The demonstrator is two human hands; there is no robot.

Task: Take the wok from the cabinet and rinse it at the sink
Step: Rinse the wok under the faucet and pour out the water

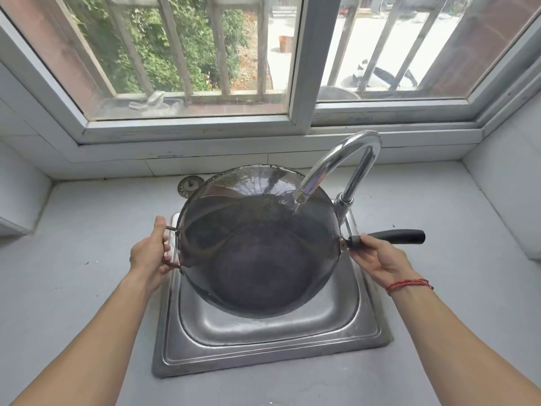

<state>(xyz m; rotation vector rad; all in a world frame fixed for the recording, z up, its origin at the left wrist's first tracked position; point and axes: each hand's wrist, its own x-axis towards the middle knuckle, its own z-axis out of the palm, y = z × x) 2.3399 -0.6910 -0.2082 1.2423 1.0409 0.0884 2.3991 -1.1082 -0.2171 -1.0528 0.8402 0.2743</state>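
A large dark wok [257, 244] is held over the steel sink [263, 341], tilted so its far rim is raised. My left hand [150, 253] grips the small metal loop handle on its left side. My right hand [377, 259] holds the base of the long black handle [398, 236], which points right. The chrome tap [342, 168] curves over the wok's far right rim, its spout just above the inner wall. The upper inside of the wok looks wet and shiny. Whether water is running, I cannot tell.
Grey countertop [73, 288] surrounds the sink on all sides. A round metal drain strainer [190, 185] lies on the counter behind the wok. A barred window [298, 83] stands close behind, and tiled walls close in at left and right.
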